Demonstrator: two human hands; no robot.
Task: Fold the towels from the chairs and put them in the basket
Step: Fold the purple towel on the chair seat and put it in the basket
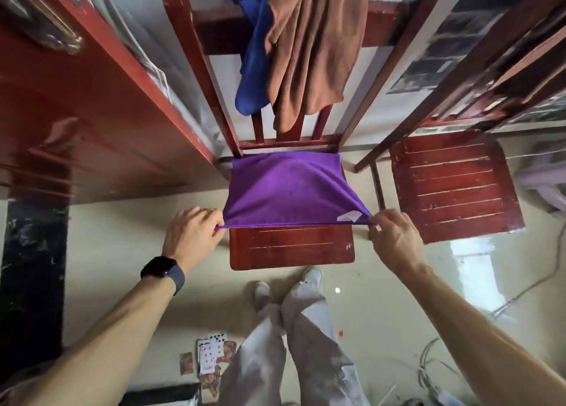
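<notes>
While the person stands facing a red wooden chair [291,249], the head view looks steeply down on both hands and the seat between them.

Left hand [191,231]: fingers curled, pinching the near left corner of a purple towel [284,188]. A dark watch [160,271] sits on that wrist.

Right hand [395,237]: fingertips and thumb closed on the near right corner of the same towel. A small white label [349,216] shows on the cloth just beside these fingers.

Purple towel: its near edge is stretched taut in a straight line from one hand to the other, raised slightly off the seat. Beyond the hands, the cloth spreads flat over the back part of the seat as far as the backrest. The front slats of the seat, nearer the person than the hands, are bare wood.

Further beyond the hands, a brown towel [315,53] hangs in loose folds over the backrest, with a blue towel [254,68] hanging beside it and partly behind it, on the left hand's side.

Outward of the right hand stands a second chair [453,185], slatted seat uncovered. Outward of the left hand is a glossy red wooden panel [92,123], possibly a door or cabinet; the distortion does not allow certainty.

Below the hands, on the pale floor [107,246], the person's feet and light trousers are visible, with playing cards [208,356] scattered under the left forearm and a cable [428,372] under the right forearm.
</notes>
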